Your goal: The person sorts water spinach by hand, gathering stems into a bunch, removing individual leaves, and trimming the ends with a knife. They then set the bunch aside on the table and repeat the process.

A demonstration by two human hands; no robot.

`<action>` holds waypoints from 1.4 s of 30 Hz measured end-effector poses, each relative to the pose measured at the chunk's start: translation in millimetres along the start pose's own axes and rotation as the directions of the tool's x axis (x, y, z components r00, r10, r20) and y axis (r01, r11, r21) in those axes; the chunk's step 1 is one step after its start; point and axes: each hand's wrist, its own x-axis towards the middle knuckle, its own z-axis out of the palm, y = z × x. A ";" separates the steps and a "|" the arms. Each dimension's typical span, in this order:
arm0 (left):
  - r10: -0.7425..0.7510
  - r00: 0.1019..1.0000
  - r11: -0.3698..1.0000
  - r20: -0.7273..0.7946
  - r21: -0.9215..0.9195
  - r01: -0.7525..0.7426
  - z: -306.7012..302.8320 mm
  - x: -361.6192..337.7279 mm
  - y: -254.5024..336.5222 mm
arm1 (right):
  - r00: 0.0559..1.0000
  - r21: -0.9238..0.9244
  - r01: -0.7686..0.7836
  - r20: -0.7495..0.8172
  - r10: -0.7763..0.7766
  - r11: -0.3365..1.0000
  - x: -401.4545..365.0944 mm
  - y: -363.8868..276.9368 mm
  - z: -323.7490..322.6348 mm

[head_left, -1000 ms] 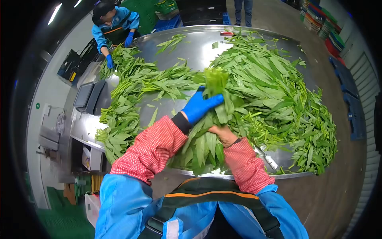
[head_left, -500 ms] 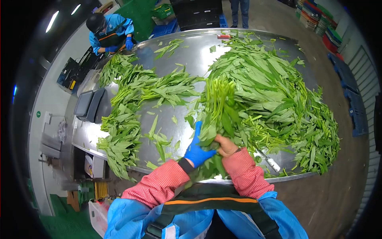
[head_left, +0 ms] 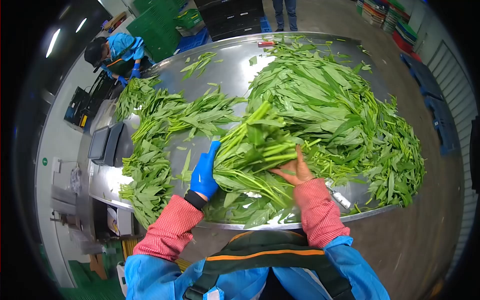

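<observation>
Between my two hands is a loose bunch of water spinach (head_left: 255, 137), its pale stems fanned in different directions. My left hand (head_left: 204, 172), in a blue glove, holds the bunch's left side with its fingers stretched up along it. Bare, my right hand (head_left: 295, 170) grips the cut stem ends from the lower right, thumb and fingers apart. More stems and leaves hang below the bunch, over the table's near edge. A large heap of water spinach (head_left: 320, 95) lies just beyond and to the right. A white-handled knife (head_left: 341, 200) rests beside my right wrist, its blade partly hidden.
Smaller bunches (head_left: 150, 167) line the left of the metal table (head_left: 230, 57). Grey trays (head_left: 106, 142) stand at its left edge. A red-handled tool (head_left: 266, 44) lies at the far edge. A co-worker (head_left: 117, 55) in blue gloves handles greens at the far left; another person's legs (head_left: 285, 14) show behind.
My hands have moved apart, the left one leftward and the right one slightly right. The bunch, upright before, now tilts and spreads between them. The co-worker leans lower.
</observation>
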 end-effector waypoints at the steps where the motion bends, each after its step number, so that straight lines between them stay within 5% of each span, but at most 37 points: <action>1: -0.005 0.999 0.999 0.036 0.040 0.003 -0.2 -0.2 3.9 | 0.999 0.000 -0.035 0.000 0.035 0.999 2.6 5.4 -2.3; 4: -0.015 0.997 0.993 0.073 0.114 0.006 -4.7 2.8 15.2 | 0.998 0.039 -0.025 -0.055 0.027 0.999 -3.7 20.7 15.5; 5: -0.022 0.998 0.994 0.067 0.113 0.014 -7.2 1.1 11.7 | 0.996 -0.164 -0.061 0.060 0.071 0.985 -22.2 6.4 28.7; 7: -0.033 0.998 0.993 0.045 0.112 0.028 -13.3 -3.1 -5.6 | 0.997 -0.474 -0.073 -0.030 0.067 0.878 -14.2 -11.7 39.2; 10: 0.001 0.999 0.990 0.034 0.139 -0.006 -24.7 -2.4 8.5 | 0.999 -0.479 0.036 0.028 -0.026 0.877 -36.8 -22.0 61.0; 13: -0.015 0.996 0.979 0.088 0.206 -0.004 -31.5 -4.4 11.5 | 0.997 -0.410 -0.057 -0.063 0.034 0.910 -42.9 -24.7 61.9; 17: -0.048 0.993 0.971 0.106 0.239 0.022 -41.1 -9.5 7.4 | 0.945 -0.622 0.269 0.024 -0.326 0.735 -32.3 -15.2 51.5; 22: -0.173 0.973 0.903 0.152 0.419 0.095 -57.0 -20.5 -13.6 | 0.941 -0.635 0.113 -0.178 -0.287 0.764 -67.4 -61.1 63.5; 26: -0.172 0.977 0.893 0.124 0.438 0.102 -57.8 -19.9 -15.1 | 0.845 -0.329 0.473 -0.092 -0.526 0.817 -65.9 -68.1 58.2; 29: -0.217 0.970 0.886 0.112 0.439 0.147 -68.0 -24.0 -28.7 | 0.858 -0.424 0.490 0.075 -0.509 0.762 -96.1 -111.2 83.7; 30: -0.209 0.973 0.890 0.094 0.432 0.150 -66.7 -24.8 -30.3 | 0.843 -0.698 0.347 -0.062 -0.535 0.627 -92.5 -108.5 98.1; 32: -0.224 0.971 0.887 0.086 0.432 0.166 -63.8 -21.9 -16.2 | 0.907 -0.897 0.212 0.032 -0.419 0.389 -71.0 -83.3 97.9; 34: -0.171 0.980 0.890 0.106 0.442 0.108 -51.2 -13.4 -0.5 | 0.790 -0.937 0.182 0.321 -0.522 -0.299 -50.2 -40.0 110.3; 35: -0.146 0.982 0.890 0.116 0.448 0.079 -45.1 -9.9 8.2 | 0.883 -0.968 0.012 0.128 -0.452 -0.250 -37.9 -20.2 114.1; 36: -0.114 0.986 0.885 0.124 0.464 0.044 -40.3 -6.1 20.7 | 0.900 -0.929 -0.147 0.016 -0.435 -0.339 -29.5 -6.9 122.3; 37: -0.106 0.985 0.881 0.135 0.472 0.030 -36.2 -4.9 26.4 | 0.885 -0.882 -0.105 0.127 -0.448 -0.459 -15.2 6.2 99.3; 39: -0.098 0.982 0.873 0.159 0.488 0.008 -33.1 -6.1 31.1 | 0.747 -0.943 0.145 0.302 -0.592 -0.298 15.8 18.3 34.9; 41: -0.148 0.978 0.878 0.149 0.475 0.061 -38.6 -15.0 21.2 | 0.853 -0.959 0.186 0.049 -0.519 0.215 11.5 -13.6 6.3; 42: -0.171 0.975 0.880 0.143 0.468 0.086 -43.7 -19.7 12.6 | 0.832 -0.895 0.107 -0.157 -0.532 0.432 0.5 -35.3 8.3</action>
